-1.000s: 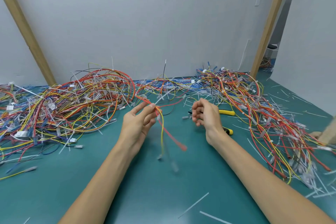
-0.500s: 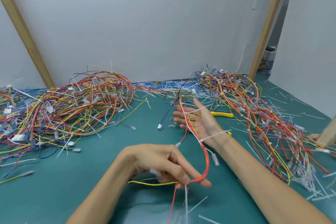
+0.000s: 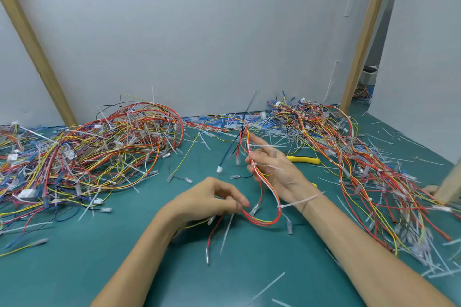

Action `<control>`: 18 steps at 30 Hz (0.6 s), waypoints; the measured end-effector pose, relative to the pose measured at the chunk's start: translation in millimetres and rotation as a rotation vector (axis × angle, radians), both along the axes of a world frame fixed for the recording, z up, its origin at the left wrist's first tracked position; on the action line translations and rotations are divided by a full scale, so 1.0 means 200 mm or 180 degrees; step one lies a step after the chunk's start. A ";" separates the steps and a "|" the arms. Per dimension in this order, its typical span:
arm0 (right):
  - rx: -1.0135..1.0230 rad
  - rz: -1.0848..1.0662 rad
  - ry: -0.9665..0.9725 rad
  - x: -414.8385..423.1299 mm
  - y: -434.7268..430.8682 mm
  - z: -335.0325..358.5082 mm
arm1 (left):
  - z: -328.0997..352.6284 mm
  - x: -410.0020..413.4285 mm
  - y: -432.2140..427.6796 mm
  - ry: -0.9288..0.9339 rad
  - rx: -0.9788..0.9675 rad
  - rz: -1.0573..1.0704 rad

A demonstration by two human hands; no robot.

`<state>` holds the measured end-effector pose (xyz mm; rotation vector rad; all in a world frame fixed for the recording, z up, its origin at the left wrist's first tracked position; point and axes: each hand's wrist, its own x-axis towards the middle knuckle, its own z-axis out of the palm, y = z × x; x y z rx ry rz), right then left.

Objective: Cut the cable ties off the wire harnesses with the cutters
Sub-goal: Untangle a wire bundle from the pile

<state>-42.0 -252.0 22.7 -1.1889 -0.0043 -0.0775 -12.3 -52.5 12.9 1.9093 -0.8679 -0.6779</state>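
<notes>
Cutters [image 3: 303, 159] half hidden behind right hand [image 3: 274, 169] — blurred ends on harness [image 3: 264, 222].

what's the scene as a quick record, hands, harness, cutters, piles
left hand: pinches harness loop's near end
right hand: open, harness lies across palm
harness: red-yellow loop between hands
cable tie: uncut, tail over right wrist
cutters: yellow handles, on table behind right hand, unheld
wire piles: one left, one right
</notes>
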 end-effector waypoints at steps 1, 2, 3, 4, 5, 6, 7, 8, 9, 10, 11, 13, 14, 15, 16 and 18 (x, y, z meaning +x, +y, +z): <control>-0.0020 -0.0001 -0.0082 0.00 0.00 0.00 | -0.01 0.02 0.00 -0.0079 -0.0096 0.0293; -0.0050 0.0005 -0.0150 0.00 0.00 0.00 | -0.03 0.03 0.00 -0.0179 -0.0159 0.0549; -0.0096 0.0022 -0.0202 0.00 -0.01 0.00 | -0.04 0.04 0.01 -0.0372 -0.0181 0.0766; -0.0147 0.0058 -0.0246 0.00 -0.01 0.00 | -0.05 0.05 0.01 -0.0669 -0.0170 0.0936; -0.0181 0.0103 -0.0283 0.00 -0.01 0.00 | -0.05 0.05 0.01 -0.1052 -0.0151 0.1079; -0.0193 0.0142 -0.0312 0.01 -0.02 0.00 | -0.04 0.05 0.01 -0.1437 -0.0186 0.1235; -0.0209 0.0164 -0.0328 0.00 -0.02 0.00 | -0.03 0.05 0.01 -0.1735 -0.0308 0.1450; -0.0261 0.0163 -0.0338 0.00 -0.03 0.00 | -0.01 0.05 0.01 -0.1912 -0.0512 0.1732; -0.0364 0.0141 -0.0341 0.00 -0.03 0.00 | 0.00 0.05 0.01 -0.2010 -0.0776 0.2070; -0.0501 0.0111 -0.0344 0.00 -0.03 -0.01 | 0.01 0.06 0.01 -0.2089 -0.1065 0.2420; -0.0636 0.0078 -0.0346 0.00 -0.03 -0.01 | 0.03 0.07 0.03 -0.2158 -0.1317 0.2730; -0.0794 0.0025 -0.0344 0.00 -0.02 -0.02 | 0.05 0.08 0.06 -0.2222 -0.1562 0.3037; -0.0836 0.0007 -0.0346 0.00 -0.01 -0.02 | 0.05 0.09 0.08 -0.2222 -0.1560 0.3024; -0.0869 -0.0014 -0.0350 0.00 -0.01 -0.02 | 0.06 0.10 0.09 -0.2222 -0.1524 0.2906; -0.0897 -0.0038 -0.0356 0.00 -0.01 -0.02 | 0.06 0.11 0.10 -0.2201 -0.1488 0.2723; -0.0934 -0.0101 -0.0354 0.00 0.00 -0.02 | 0.06 0.11 0.11 -0.2075 -0.1454 0.2360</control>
